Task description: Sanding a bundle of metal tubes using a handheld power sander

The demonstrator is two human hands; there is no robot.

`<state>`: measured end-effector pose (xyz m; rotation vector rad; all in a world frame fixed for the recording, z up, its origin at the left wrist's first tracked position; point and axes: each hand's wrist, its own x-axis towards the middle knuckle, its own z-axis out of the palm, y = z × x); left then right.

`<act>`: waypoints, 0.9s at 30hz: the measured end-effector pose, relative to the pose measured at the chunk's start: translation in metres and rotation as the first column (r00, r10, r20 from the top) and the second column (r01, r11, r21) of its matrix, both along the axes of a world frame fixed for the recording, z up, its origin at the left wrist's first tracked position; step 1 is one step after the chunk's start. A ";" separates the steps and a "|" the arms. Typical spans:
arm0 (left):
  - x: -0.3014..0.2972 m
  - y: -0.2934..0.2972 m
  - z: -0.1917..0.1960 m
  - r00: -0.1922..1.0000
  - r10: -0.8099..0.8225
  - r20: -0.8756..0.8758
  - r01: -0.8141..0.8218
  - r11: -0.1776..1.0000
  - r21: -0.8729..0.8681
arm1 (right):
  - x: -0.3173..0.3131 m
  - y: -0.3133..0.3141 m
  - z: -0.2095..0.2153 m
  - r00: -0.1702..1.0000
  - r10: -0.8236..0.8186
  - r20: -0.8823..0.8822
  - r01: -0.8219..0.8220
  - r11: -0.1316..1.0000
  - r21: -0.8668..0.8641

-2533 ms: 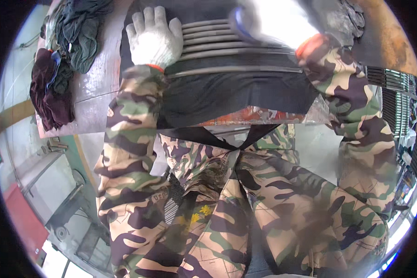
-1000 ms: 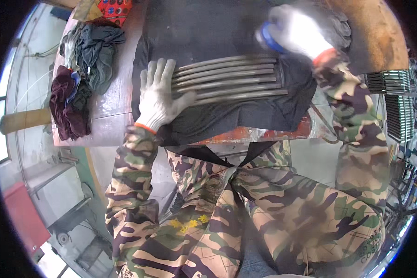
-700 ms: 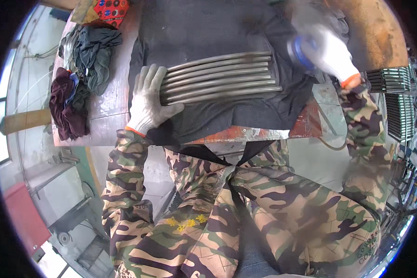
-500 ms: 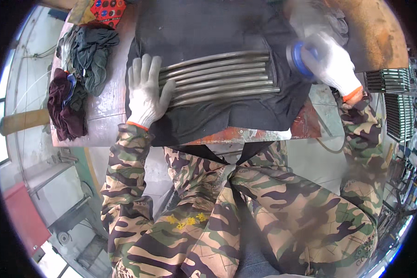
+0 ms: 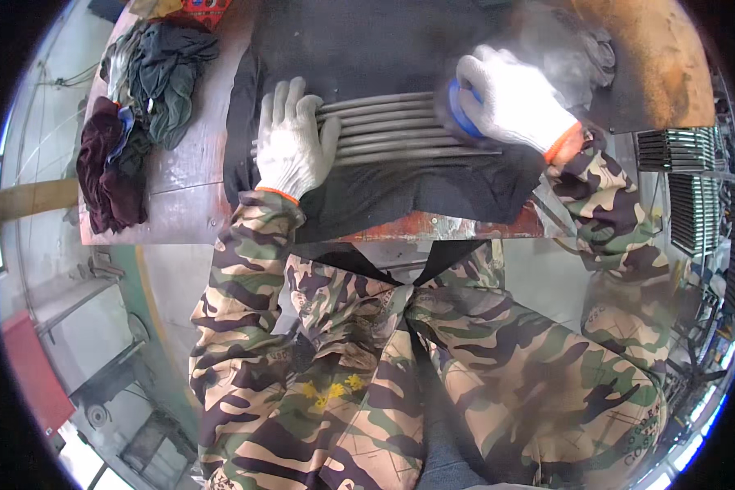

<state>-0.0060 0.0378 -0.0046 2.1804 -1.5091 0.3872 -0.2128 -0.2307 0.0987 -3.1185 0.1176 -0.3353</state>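
Observation:
Several grey metal rods [image 5: 388, 131] lie side by side across a black cloth [image 5: 351, 57] on the workbench. My left hand [image 5: 292, 143], in a white knit glove, rests on their left ends with the fingers stretched out. My right hand [image 5: 518, 102], gloved the same way, curls round a blue disc-shaped thing [image 5: 464, 110] at the rods' right part. This thing is partly hidden by the hand and blurred, so its exact kind does not show. It covers the right ends of most rods.
Crumpled dark rags [image 5: 167, 77] and a maroon cloth [image 5: 102, 175] lie on the bench's left side. A rusty brown board [image 5: 657, 61] is at the far right. Racks of stacked dark bars [image 5: 694, 208] stand beyond the right edge. The bench's front edge [image 5: 171, 237] runs before me.
My right hand has moved left with the blue disc-shaped thing, from beside the rods to over their right ends. My left hand and the rods sit slightly differently in the view.

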 end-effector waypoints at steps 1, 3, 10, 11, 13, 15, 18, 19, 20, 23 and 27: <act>0.000 0.003 0.001 1.000 -0.003 -0.013 0.003 1.000 -0.001 | 0.002 0.002 -0.006 1.000 0.008 -0.004 -0.008 1.000 -0.002; -0.008 -0.006 0.009 0.999 -0.020 -0.036 0.022 0.999 0.040 | 0.000 0.003 -0.009 1.000 -0.012 -0.001 0.012 0.998 -0.061; -0.009 0.000 0.008 1.000 0.026 -0.016 -0.024 0.991 0.132 | 0.036 0.017 -0.033 0.993 -0.116 -0.008 0.115 0.993 -0.023; -0.008 0.011 0.015 0.999 0.051 0.004 -0.051 0.988 0.143 | 0.041 0.027 -0.033 0.997 -0.075 -0.014 0.075 0.997 -0.019; -0.014 -0.014 0.007 1.000 0.010 -0.024 -0.008 0.997 0.080 | 0.012 0.025 -0.024 0.995 -0.089 -0.047 0.084 0.993 -0.083; -0.009 -0.017 0.010 0.999 -0.007 0.033 0.005 0.998 0.062 | 0.028 0.015 -0.021 0.990 -0.125 -0.059 0.119 0.988 -0.100; 0.000 -0.013 0.005 1.000 0.024 0.012 -0.025 0.996 0.083 | 0.050 0.012 -0.031 0.982 -0.188 -0.028 0.183 0.975 -0.129; 0.002 -0.011 0.002 0.996 0.045 0.077 -0.049 0.997 0.056 | 0.048 0.020 -0.033 0.990 -0.142 -0.023 0.139 0.984 -0.112; 0.001 -0.012 0.001 0.996 0.052 0.073 -0.056 0.997 0.053 | 0.042 0.026 -0.034 0.995 -0.098 -0.021 0.095 0.990 -0.103; -0.006 -0.021 0.006 0.998 0.064 0.009 -0.064 0.994 0.087 | 0.024 0.030 -0.036 0.995 0.025 0.101 -0.014 0.994 -0.107; 0.000 -0.022 -0.001 0.985 0.066 0.160 -0.063 0.998 -0.029 | 0.056 0.005 -0.041 0.989 -0.041 0.144 0.069 0.979 -0.194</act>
